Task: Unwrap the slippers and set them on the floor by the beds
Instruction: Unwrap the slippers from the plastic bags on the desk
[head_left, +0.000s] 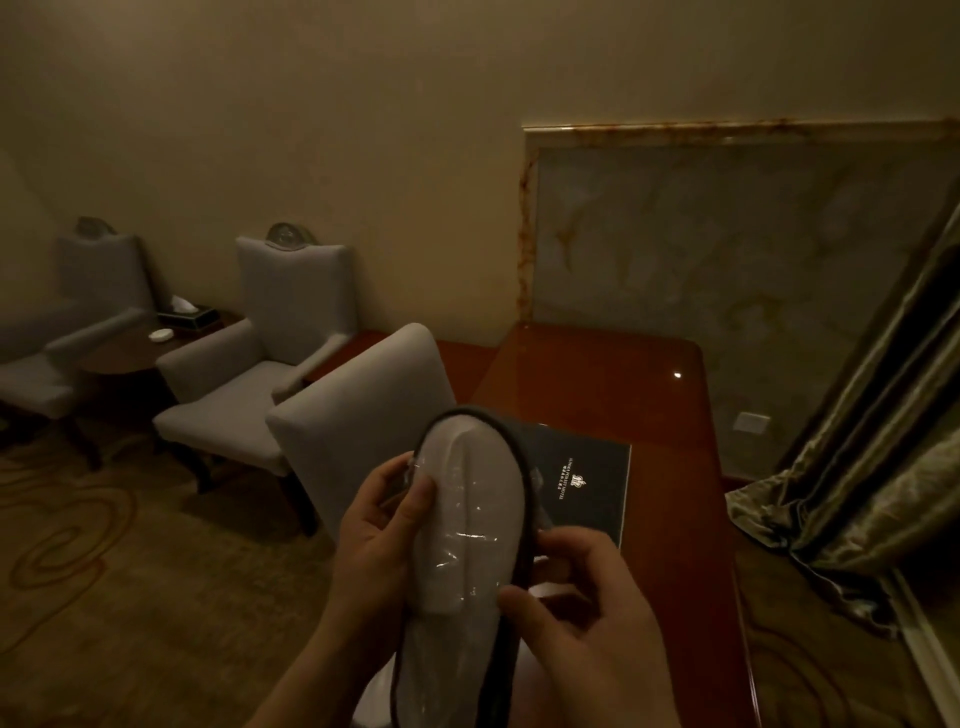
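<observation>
I hold a pair of white slippers (470, 514) with dark trim, sealed in clear plastic wrap, upright in front of me above the desk edge. My left hand (376, 535) grips the wrapped pack on its left side, thumb across the front. My right hand (582, 618) holds its lower right side, with the thumb pressed on the plastic. The wrap glints over the soles. No bed is in view.
A red-brown wooden desk (597, 384) lies ahead with a dark folder (582, 483) on it. A grey chair (358, 410) stands at the desk, two more armchairs (249, 374) and a small round table (135, 348) at left. Curtains (857, 467) hang at right. Patterned carpet covers the floor.
</observation>
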